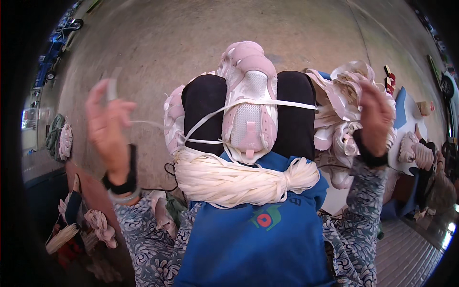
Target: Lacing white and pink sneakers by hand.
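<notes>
A pink and white sneaker upper lies between my black-clad knees. A white shoelace crosses over it, its right end lying across my right knee. At the left, my left hand is raised with its fingers bent, and a thin stretch of lace runs from it toward the shoe. A blurred white strip shows above its fingertips. My right hand is up at the right, smeared by motion, in front of a pile of shoe uppers. On my lap, over a blue apron, lies a tied bundle of white laces.
More pink uppers sit beside my left knee. At lower left are another upper and a small lace bundle. A person's arm and stacked pale pieces are at the far right. Concrete floor stretches ahead.
</notes>
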### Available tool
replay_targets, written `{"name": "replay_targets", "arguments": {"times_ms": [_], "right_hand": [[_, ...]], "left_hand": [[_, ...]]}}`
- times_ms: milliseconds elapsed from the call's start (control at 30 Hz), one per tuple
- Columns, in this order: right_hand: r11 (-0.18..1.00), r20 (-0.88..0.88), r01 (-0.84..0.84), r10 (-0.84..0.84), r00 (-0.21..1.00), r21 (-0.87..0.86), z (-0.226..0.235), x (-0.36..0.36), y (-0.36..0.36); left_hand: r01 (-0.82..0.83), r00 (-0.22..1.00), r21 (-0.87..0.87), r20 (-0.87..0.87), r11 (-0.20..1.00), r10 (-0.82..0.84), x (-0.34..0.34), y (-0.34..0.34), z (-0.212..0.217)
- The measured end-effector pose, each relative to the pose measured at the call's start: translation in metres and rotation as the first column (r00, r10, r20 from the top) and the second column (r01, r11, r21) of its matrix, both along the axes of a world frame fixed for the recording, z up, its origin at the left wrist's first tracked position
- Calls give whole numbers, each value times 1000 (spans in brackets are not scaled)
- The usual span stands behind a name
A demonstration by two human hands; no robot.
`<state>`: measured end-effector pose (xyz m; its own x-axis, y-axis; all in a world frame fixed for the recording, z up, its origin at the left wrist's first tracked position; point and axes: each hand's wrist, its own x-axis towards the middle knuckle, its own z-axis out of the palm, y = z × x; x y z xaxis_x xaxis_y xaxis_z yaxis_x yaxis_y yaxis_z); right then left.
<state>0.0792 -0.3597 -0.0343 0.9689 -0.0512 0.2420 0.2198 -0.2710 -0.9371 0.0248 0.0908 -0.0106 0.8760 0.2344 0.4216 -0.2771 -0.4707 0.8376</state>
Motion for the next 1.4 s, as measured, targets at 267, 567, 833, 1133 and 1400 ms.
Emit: {"name": "replay_targets", "arguments": {"times_ms": [267,567,833,1133,1400], "right_hand": [[781,-96,-428,434,896,-454,-36,3,98],[705,-85,-401,438,895,-585,-44,9,103],[628,-128,-485,525,841,-608,-30,9,94],[879,-234,-388,330,915,-277,-9,3,90],[795,-338,-548,457,823,-258,-25,-14,105]], "left_hand": [[467,816,153,-456,871,-357,24,-92,-46],[595,733,146,-502,791,-459,41,-92,-55],[579,802,344,-404,739,-440,54,-85,-59],[294,850,-39,-447,955,-280,33,-67,-27],[216,575,-608,-553,764,-603,-1,-72,-49]]}}
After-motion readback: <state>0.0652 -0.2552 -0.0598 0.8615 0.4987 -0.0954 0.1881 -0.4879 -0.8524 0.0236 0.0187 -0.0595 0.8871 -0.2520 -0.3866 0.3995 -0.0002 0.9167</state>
